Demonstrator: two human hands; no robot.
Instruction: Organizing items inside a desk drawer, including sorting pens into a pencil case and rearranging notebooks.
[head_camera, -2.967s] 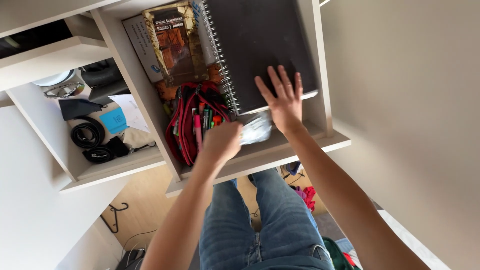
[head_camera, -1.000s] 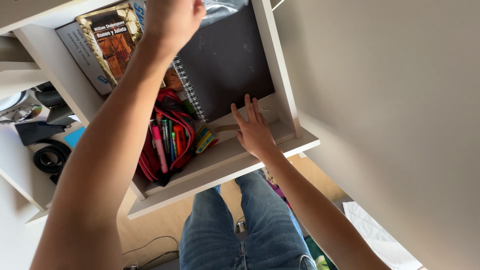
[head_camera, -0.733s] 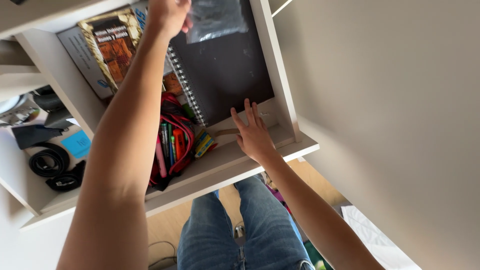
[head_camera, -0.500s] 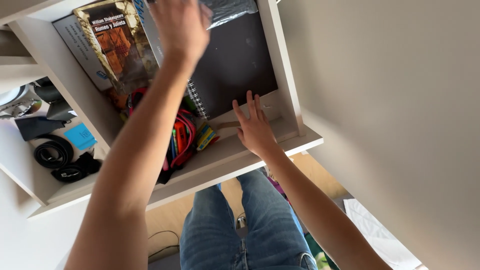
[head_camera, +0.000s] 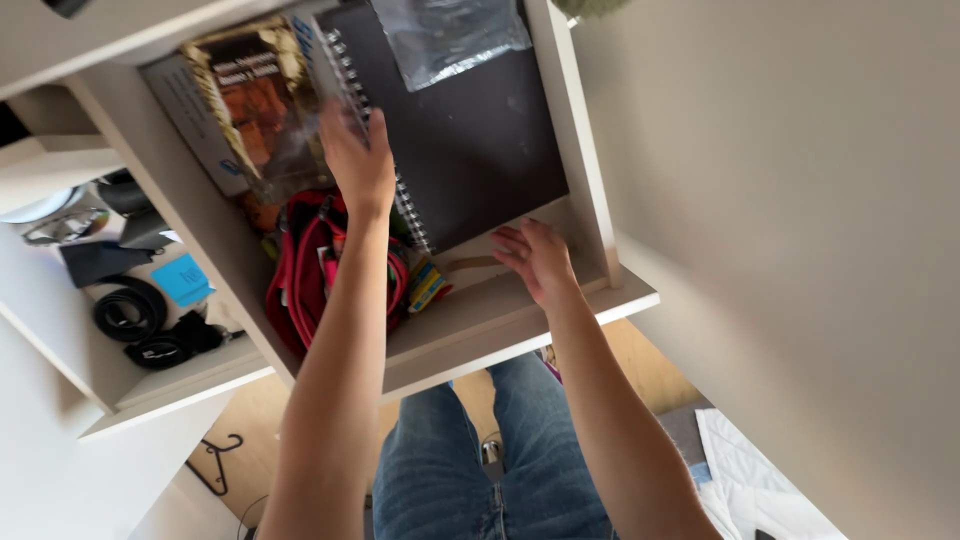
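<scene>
We see the black spiral-bound notebook (head_camera: 470, 130) lying in the open white wooden drawer (head_camera: 590, 210), a clear plastic bag (head_camera: 450, 35) resting on its far end. Our left hand (head_camera: 355, 165) hovers open over its wire spine beside a paperback book (head_camera: 250, 100). Our right hand (head_camera: 535, 258), fingers loosely curled, rests at the notebook's near edge. A red pencil case (head_camera: 305, 280) lies under the left forearm.

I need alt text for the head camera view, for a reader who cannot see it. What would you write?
Seen from above, a person's left hand rests on the spiral edge of a black notebook in an open white drawer, and the right hand touches the drawer floor at the front. A red pencil case, a book and a clear plastic bag also lie inside.
</scene>
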